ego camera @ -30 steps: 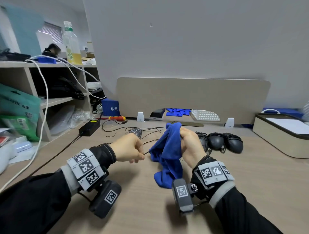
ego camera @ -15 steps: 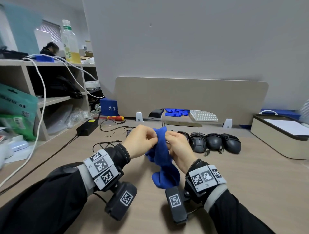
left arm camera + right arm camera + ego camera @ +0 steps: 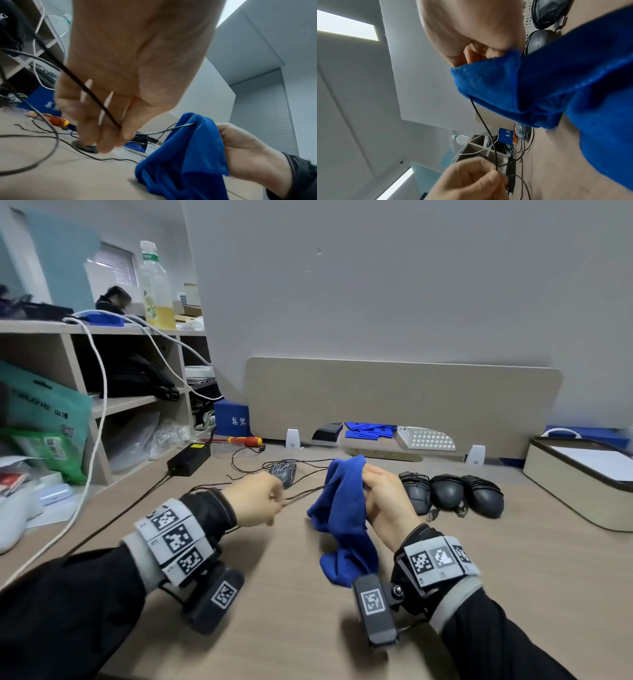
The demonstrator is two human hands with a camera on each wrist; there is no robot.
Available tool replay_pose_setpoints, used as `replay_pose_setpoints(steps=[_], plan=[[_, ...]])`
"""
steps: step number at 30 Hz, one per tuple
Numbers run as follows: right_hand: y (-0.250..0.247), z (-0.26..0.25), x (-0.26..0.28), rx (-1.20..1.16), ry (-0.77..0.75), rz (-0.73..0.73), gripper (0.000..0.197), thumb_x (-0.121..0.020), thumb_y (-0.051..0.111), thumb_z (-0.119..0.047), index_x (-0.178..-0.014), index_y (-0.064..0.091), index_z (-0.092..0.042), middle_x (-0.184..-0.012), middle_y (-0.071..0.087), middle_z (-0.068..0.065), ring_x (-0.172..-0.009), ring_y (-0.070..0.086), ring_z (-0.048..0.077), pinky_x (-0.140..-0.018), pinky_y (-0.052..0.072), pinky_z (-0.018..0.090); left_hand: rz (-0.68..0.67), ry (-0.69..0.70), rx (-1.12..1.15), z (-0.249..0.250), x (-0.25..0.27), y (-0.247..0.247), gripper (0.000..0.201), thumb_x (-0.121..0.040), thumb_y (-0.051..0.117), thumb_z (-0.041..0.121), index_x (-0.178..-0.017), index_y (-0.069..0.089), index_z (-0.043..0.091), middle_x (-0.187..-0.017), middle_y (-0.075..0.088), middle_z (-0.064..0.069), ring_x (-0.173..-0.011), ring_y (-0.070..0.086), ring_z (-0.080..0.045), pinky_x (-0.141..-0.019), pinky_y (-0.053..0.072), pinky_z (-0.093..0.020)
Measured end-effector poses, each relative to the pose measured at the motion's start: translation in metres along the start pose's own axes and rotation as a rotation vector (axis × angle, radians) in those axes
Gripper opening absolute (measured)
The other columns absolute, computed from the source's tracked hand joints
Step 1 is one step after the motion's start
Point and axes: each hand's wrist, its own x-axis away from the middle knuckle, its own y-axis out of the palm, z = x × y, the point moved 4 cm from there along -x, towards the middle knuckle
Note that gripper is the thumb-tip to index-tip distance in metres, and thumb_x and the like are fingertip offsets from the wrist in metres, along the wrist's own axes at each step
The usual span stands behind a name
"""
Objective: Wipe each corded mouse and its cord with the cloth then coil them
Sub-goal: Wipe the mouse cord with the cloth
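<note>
My left hand pinches a thin black cord above the desk. The cord runs right into a blue cloth, which my right hand grips bunched around it. The cloth's lower end hangs down to the desk. Behind the hands lies the cord's mouse, black with pale crack lines, with loose loops of cord around it. Three dark mice with wound cords sit in a row to the right.
A black power brick and a red-yellow screwdriver lie at the back left by a blue box. Shelves with white cables stand on the left. A beige bin is at the right, a beige divider panel behind.
My left hand has drawn away to the left from the cloth, pulling the cord out through it. The right hand keeps the cloth in about the same place.
</note>
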Motion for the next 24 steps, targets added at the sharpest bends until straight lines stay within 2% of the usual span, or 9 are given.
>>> replay_pose_setpoints(steps=[2,4,7,10,13,15,17,21,24], plan=[[0.005,0.005,0.002,0.063,-0.024,-0.036,0.017,-0.095,0.052,-0.004,-0.094,0.069,-0.005,-0.07,0.056,0.01,-0.057,0.052,0.017,-0.051,0.04,0.023,-0.012,0.04,0.244,0.022,-0.004,0.008,0.004,-0.095,0.059,0.017,-0.094,0.06,0.013,-0.074,0.072,-0.005,-0.057,0.059,-0.008,-0.064,0.051,-0.026],[0.01,0.01,0.004,0.108,-0.024,-0.081,0.018,-0.093,0.053,-0.008,-0.091,0.07,-0.006,-0.081,0.057,0.015,-0.069,0.052,0.026,-0.062,0.039,0.029,-0.004,0.056,0.42,0.041,-0.007,0.016,0.011,-0.096,0.057,0.016,-0.092,0.061,0.007,-0.071,0.069,-0.008,-0.06,0.061,-0.015,-0.052,0.047,-0.022],[0.01,0.01,0.008,0.097,-0.01,-0.094,0.029,-0.096,0.047,0.001,-0.08,0.07,-0.006,-0.068,0.068,0.008,-0.055,0.062,0.019,-0.051,0.047,0.022,0.088,0.112,0.523,0.051,-0.01,0.025,0.027,-0.098,0.052,0.01,-0.071,0.054,0.009,-0.066,0.06,-0.013,-0.049,0.058,-0.016,-0.046,0.045,-0.023],[0.012,0.012,0.009,0.078,0.0,-0.089,0.027,-0.089,0.049,0.002,-0.074,0.069,-0.005,-0.065,0.06,0.01,-0.055,0.054,0.021,-0.055,0.044,0.028,0.128,0.149,0.426,0.044,-0.004,0.025,0.027,-0.099,0.054,0.012,-0.072,0.056,0.008,-0.059,0.057,0.001,-0.04,0.047,-0.006,-0.044,0.048,-0.025],[0.006,0.014,0.003,0.058,0.021,0.036,0.027,-0.091,0.044,0.003,-0.075,0.064,-0.007,-0.051,0.045,-0.002,-0.04,0.036,0.009,-0.042,0.029,0.021,0.015,0.127,0.377,0.03,0.001,0.019,0.025,-0.1,0.053,0.015,-0.084,0.063,-0.001,-0.047,0.054,0.012,-0.046,0.047,-0.013,-0.046,0.049,-0.025],[-0.002,0.008,0.0,-0.008,0.01,0.079,0.023,-0.09,0.045,0.003,-0.083,0.065,-0.007,-0.054,0.044,-0.002,-0.041,0.035,0.008,-0.041,0.028,0.02,-0.05,0.103,0.333,0.018,0.003,0.012,0.026,-0.1,0.054,0.017,-0.083,0.065,0.002,-0.051,0.054,0.007,-0.046,0.049,-0.014,-0.049,0.051,-0.026],[-0.008,0.002,-0.003,-0.055,-0.002,0.107,0.024,-0.089,0.046,0.003,-0.079,0.064,-0.009,-0.057,0.043,0.0,-0.044,0.034,0.01,-0.042,0.028,0.021,-0.112,0.056,0.274,0.004,0.005,0.005,0.027,-0.1,0.056,0.02,-0.077,0.066,0.01,-0.055,0.055,-0.003,-0.047,0.054,-0.015,-0.052,0.053,-0.027],[-0.003,0.0,0.0,-0.039,-0.025,0.055,0.024,-0.09,0.047,0.002,-0.078,0.065,-0.009,-0.058,0.043,0.001,-0.047,0.035,0.012,-0.043,0.028,0.022,-0.176,-0.055,0.193,-0.015,0.006,-0.004,0.027,-0.1,0.056,0.022,-0.077,0.066,0.012,-0.048,0.056,0.004,-0.046,0.057,-0.009,-0.054,0.05,-0.024],[0.004,0.003,0.001,-0.022,-0.027,-0.032,0.021,-0.095,0.045,0.001,-0.092,0.065,-0.005,-0.065,0.044,0.006,-0.051,0.039,0.015,-0.045,0.032,0.023,-0.156,-0.06,0.117,-0.011,0.005,-0.002,0.02,-0.097,0.059,0.019,-0.08,0.068,0.013,-0.067,0.072,-0.004,-0.052,0.059,-0.007,-0.062,0.051,-0.024]])
